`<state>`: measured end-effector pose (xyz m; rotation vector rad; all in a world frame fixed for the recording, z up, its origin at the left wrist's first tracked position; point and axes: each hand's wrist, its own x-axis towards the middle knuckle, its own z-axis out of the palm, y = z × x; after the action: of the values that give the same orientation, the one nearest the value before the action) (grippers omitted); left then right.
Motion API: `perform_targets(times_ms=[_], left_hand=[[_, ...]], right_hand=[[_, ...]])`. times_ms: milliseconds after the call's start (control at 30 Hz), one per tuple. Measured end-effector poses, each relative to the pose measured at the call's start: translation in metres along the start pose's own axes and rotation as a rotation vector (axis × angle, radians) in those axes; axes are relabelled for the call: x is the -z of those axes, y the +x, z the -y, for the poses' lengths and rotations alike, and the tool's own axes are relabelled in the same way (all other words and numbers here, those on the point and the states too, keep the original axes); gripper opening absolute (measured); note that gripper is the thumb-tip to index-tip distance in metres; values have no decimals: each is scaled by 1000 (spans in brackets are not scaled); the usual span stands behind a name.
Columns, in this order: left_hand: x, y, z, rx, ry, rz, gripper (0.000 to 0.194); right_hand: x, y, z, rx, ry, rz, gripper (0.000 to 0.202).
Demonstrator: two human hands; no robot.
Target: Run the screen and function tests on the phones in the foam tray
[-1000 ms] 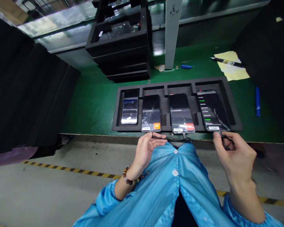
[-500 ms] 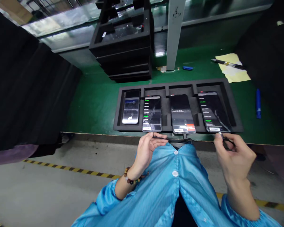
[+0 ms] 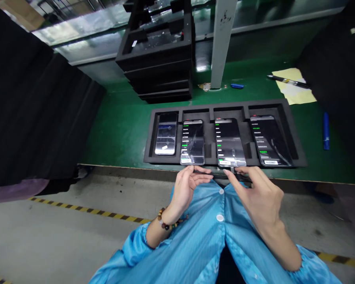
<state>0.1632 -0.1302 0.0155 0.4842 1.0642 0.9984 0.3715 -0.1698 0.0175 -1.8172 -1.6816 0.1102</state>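
Several phones lie face up in a black foam tray (image 3: 149, 152). My left hand (image 3: 185, 187) is just below the phone second from the left (image 3: 192, 144), thumb and forefinger pinched on a thin black cable (image 3: 199, 172). At the lower edge of the phone second from the right (image 3: 229, 142), my right hand (image 3: 258, 195) has thumb and forefinger around a small cable plug (image 3: 232, 170). That screen shows a list with green lines. The far-right phone (image 3: 270, 140) shows a similar list; the far-left phone (image 3: 166, 134) has a dark, reflecting screen.
Behind the tray, a stack of black foam trays (image 3: 162, 75) stands beside a grey metal post (image 3: 221, 47). A blue cap (image 3: 237, 86), a pen (image 3: 286, 81) on yellow paper (image 3: 298, 94) and a blue marker (image 3: 326, 130) lie on the green bench (image 3: 115, 126). Black curtains (image 3: 32, 102) hang at both sides.
My right hand has moved left, from the far-right phone's lower edge to the plug of its neighbour. That neighbour's screen changed from a test message to a list. My left hand stays put.
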Motion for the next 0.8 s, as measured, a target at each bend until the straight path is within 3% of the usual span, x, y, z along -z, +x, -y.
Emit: perform_targets(times_ms=[200, 333, 400, 467, 567, 633, 733, 800], left_hand=[[-5, 0, 8, -1, -31, -49, 47], [-8, -6, 20, -30, -33, -95, 51], [-9, -12, 21, -44, 36, -2, 54], [-12, -18, 15, -87, 181, 163, 54], [-26, -24, 0, -224, 460, 390, 54], [-42, -25, -7, -276, 527, 453, 49], [-65, -25, -11, -144, 404, 555, 55], [-72, -24, -13, -82, 338, 641, 63]], right_hand=[[-7, 7, 3, -18, 7, 20, 24], [-14, 10, 5, -39, 189, 6, 26], [-10, 8, 3, -11, 292, 1, 39], [-1, 2, 0, 32, 363, 12, 47], [11, -10, -6, 50, 520, 108, 46], [15, -17, -8, 16, 628, 168, 44], [25, -24, -14, -95, 700, 118, 33], [44, -22, -29, -195, 616, 34, 34]])
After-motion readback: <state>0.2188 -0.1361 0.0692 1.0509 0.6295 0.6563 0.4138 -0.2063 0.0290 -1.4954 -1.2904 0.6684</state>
